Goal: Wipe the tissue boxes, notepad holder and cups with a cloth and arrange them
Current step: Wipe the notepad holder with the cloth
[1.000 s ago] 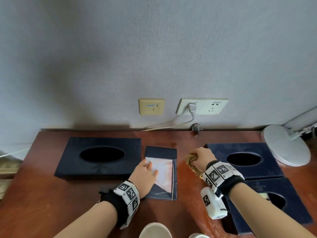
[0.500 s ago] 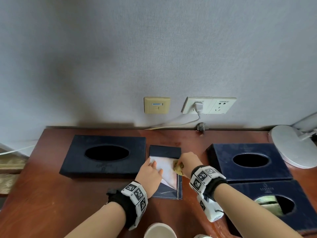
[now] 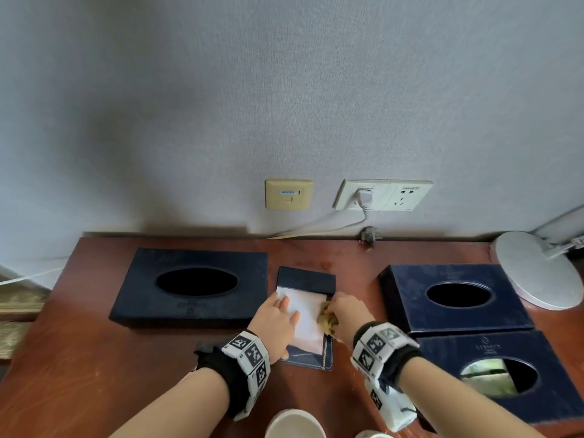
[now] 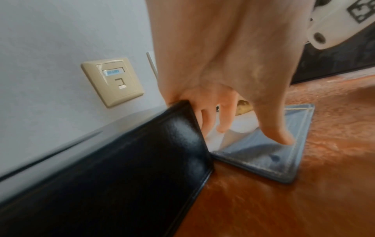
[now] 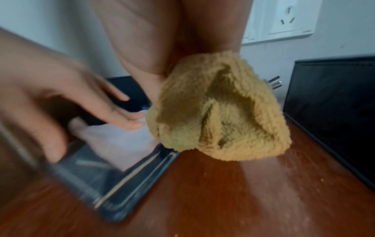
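A dark blue notepad holder with white paper lies flat mid-table. My left hand presses its straight fingers on the paper and the holder. My right hand grips a bunched yellow cloth against the holder's right edge. One dark tissue box stands to the left, touching the holder's side. Two more tissue boxes sit on the right. A white cup shows at the bottom edge.
A white lamp base stands at the far right by the wall. Wall sockets with a plugged cable and a beige data outlet are above the table's back edge. A loose plug lies there.
My right hand with the cloth has moved left from beside the right tissue box onto the notepad holder's right edge. The left hand has stayed pressed on the paper.
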Demonstrator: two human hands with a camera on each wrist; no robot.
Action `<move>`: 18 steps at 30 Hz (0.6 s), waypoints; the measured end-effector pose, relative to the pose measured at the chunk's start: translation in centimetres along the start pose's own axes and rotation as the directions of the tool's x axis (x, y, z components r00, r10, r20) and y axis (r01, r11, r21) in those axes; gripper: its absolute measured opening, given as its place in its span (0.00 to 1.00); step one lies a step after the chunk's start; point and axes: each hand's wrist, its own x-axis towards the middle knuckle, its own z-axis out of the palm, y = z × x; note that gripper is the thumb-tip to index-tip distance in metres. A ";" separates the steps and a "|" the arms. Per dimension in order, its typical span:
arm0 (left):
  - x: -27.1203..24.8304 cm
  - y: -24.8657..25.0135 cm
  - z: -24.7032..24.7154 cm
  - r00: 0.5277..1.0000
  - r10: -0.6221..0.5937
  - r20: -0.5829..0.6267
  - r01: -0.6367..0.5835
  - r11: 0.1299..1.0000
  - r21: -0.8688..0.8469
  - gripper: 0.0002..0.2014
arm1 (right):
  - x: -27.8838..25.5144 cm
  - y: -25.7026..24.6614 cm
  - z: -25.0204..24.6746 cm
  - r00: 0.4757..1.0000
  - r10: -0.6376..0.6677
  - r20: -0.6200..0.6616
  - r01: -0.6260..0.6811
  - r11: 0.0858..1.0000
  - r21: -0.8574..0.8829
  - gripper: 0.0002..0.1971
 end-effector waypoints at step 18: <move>1.7 -2.3 -2.1 0.999 -0.030 -0.009 0.028 0.984 -0.174 0.16 | -2.1 3.2 -3.8 0.994 0.090 -0.062 -0.088 0.996 0.030 0.05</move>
